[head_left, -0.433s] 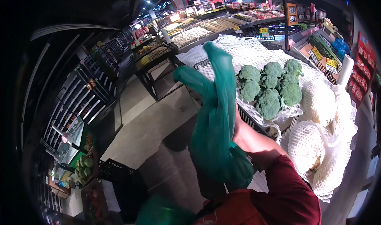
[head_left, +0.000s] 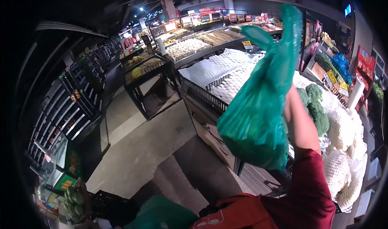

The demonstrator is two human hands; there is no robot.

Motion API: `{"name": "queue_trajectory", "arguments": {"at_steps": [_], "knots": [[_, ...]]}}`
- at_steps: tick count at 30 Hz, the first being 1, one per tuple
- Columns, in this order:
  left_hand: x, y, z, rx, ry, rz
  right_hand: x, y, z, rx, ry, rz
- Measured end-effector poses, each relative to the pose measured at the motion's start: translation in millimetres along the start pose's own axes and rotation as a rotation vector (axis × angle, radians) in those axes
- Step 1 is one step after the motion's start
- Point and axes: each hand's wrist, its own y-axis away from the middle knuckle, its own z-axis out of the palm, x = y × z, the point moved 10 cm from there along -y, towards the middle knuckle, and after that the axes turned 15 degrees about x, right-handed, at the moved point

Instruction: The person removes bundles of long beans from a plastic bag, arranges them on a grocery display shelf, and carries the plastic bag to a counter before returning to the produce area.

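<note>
My right hand (head_left: 290, 103) holds up a green plastic bag (head_left: 258, 111) with a full, rounded bottom. The bag hides the fingers, and its two handles stick up above the grip. Just behind the hand and forearm, several heads of broccoli (head_left: 318, 115) lie on white foam netting (head_left: 237, 69) over the display stand. A second green bag (head_left: 161, 213) shows low in the view, beside the red apron (head_left: 230, 213). My left hand is out of view.
Netted white bundles (head_left: 337, 168) lie at the stand's right end, near a white roll (head_left: 355, 93). A black crate edge (head_left: 202, 95) borders the stand. Left of it are a dark table with a yellow melon (head_left: 137, 72) and grey floor (head_left: 145, 156). Green produce (head_left: 74, 200) sits lower left.
The green bag has risen and moved right in the view, and its bottom now hangs fuller and wider. It covers part of the broccoli. The view has shifted as well.
</note>
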Motion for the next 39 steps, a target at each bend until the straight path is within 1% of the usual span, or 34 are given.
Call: {"name": "queue_trajectory", "arguments": {"at_steps": [2,4,5,7,8,9,10,12,15,16,17,18,19,20,21,22,25,26,29,32,33,34,36,37,38,39], "knots": [[-51.9,-11.5,32.7,-0.052,0.271,-0.250,-7.8,-46.8,-0.4,0.047,0.034,-0.097],[-94.0,-20.7,81.8,-0.111,0.556,-0.489,-16.2,-88.8,-1.3,0.096,0.066,-0.185],[-87.0,-28.0,98.2,-0.050,0.422,-0.260,-17.4,-107.3,-6.0,0.124,0.090,-0.222],[-93.3,-40.7,143.2,0.220,0.198,-0.422,-21.3,-141.7,-10.4,0.173,0.118,-0.286],[-101.9,-49.4,158.9,0.211,0.197,-0.425,-20.8,-158.2,-16.6,0.196,0.133,-0.321],[-92.3,-60.4,185.9,0.027,0.072,-0.184,-19.1,-172.9,-22.9,0.220,0.146,-0.344],[-118.0,-61.7,199.5,-0.002,0.337,-0.370,-19.3,-187.2,-28.0,0.236,0.158,-0.374],[-115.6,-56.5,249.6,0.046,0.270,-0.434,-11.9,-215.2,-48.3,0.272,0.177,-0.408],[-140.1,-71.3,307.0,-0.056,0.371,-0.360,12.2,-255.6,-94.8,0.349,0.194,-0.423],[-159.1,-70.3,319.4,-0.027,0.445,-0.424,19.7,-267.8,-110.9,0.374,0.198,-0.423],[-151.3,-81.1,327.6,-0.118,-0.036,0.000,28.6,-278.0,-129.4,0.403,0.206,-0.421],[-139.7,-83.9,337.7,-0.048,-0.514,0.429,37.5,-286.7,-145.8,0.434,0.219,-0.422],[-154.5,-83.8,348.2,-0.003,-0.465,0.434,45.2,-294.8,-164.4,0.462,0.241,-0.429],[-170.9,-84.0,373.4,-0.027,-0.280,0.287,50.7,-299.0,-181.8,0.494,0.277,-0.442],[-186.7,-83.5,405.2,-0.041,-0.077,0.130,56.4,-299.3,-198.2,0.519,0.311,-0.448],[-198.5,-82.4,434.5,-0.067,0.016,0.038,53.0,-293.2,-213.6,0.551,0.344,-0.468],[-227.6,-74.6,519.3,-0.159,0.133,-0.080,45.2,-266.5,-253.0,0.602,0.505,-0.545],[-236.0,-73.5,545.4,-0.200,0.146,-0.097,42.5,-253.8,-261.8,0.598,0.618,-0.592],[-271.8,-64.5,610.7,-0.293,0.200,-0.172,40.5,-207.3,-260.4,0.583,1.140,-0.808],[-302.4,-58.2,679.9,-0.391,0.274,-0.247,66.4,-186.4,-261.3,0.742,0.360,-0.385],[-311.8,-56.7,702.6,-0.426,0.296,-0.269,63.7,-180.3,-266.3,0.780,0.413,-0.349],[-320.9,-57.5,723.6,-0.455,0.318,-0.291,57.8,-172.1,-265.9,0.677,0.548,-0.379],[-334.6,-55.6,768.8,-0.526,0.364,-0.332,26.3,-128.0,-311.9,0.773,0.713,-0.383],[-341.7,-53.6,791.7,-0.558,0.383,-0.353,29.9,-102.3,-262.7,0.986,0.632,-0.455],[-346.6,-55.2,813.5,-0.592,0.406,-0.378,23.7,-66.4,-225.3,1.058,0.725,-0.689],[-351.2,-51.6,834.3,-0.629,0.423,-0.410,27.2,-27.8,-204.6,1.237,0.777,-0.864]]}}
